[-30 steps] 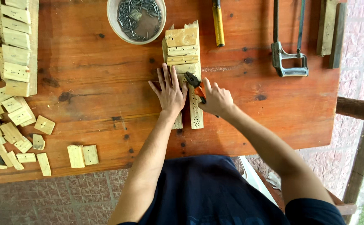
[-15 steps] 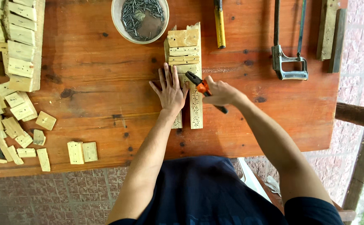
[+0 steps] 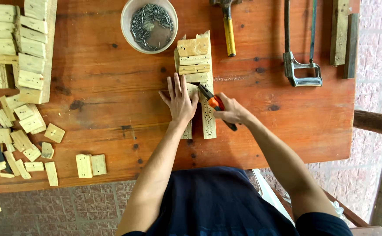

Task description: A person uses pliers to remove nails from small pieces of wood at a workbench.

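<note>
Pale rough wood blocks (image 3: pixel 192 57) on a reddish, matt wooden table (image 3: pixel 103 78).

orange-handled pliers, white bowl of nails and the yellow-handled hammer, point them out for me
orange-handled pliers (image 3: pixel 214 104), head view, on the orange grip just above the right hand.
white bowl of nails (image 3: pixel 127 37), head view, on the bowl's left rim.
yellow-handled hammer (image 3: pixel 229 37), head view, on the middle of the yellow handle.
</note>
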